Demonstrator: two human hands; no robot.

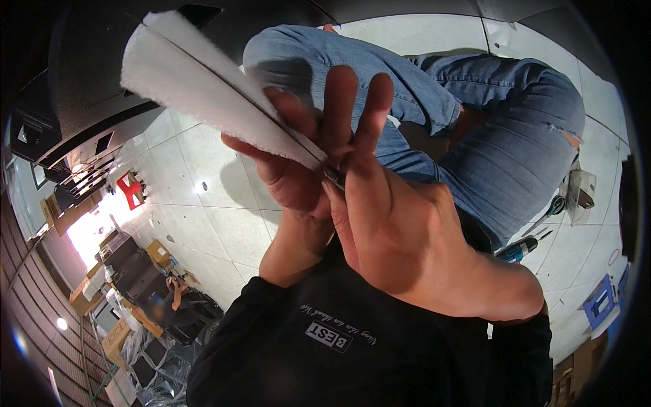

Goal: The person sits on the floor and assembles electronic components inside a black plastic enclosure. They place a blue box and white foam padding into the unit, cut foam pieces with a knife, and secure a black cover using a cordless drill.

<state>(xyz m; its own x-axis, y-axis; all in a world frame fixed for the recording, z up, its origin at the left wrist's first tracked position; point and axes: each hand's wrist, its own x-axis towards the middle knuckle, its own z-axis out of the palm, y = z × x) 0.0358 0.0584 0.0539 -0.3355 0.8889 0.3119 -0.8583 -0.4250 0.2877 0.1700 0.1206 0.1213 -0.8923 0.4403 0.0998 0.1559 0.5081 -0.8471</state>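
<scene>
Close to the camera I hold a white fibrous strip (203, 88), folded or doubled into two layers with a thin dark line between them. It slants from the upper left down to my hands. My left hand (288, 169) wraps its lower end from underneath. Against the same end, my right hand (400, 230) pinches with thumb and forefinger, its other fingers stretched straight up. Just where the strip stops is hidden between the two hands. My legs in blue jeans (488, 136) lie beyond the hands.
On the white tiled floor (203, 224) to the right lie a blue-handled tool (519, 249), green-handled pliers (556, 203), a clear plastic piece (582, 190) and a blue box (600, 302). A dark cabinet (81, 88) stands upper left. Cardboard boxes (157, 252) and another person (178, 293) are far left.
</scene>
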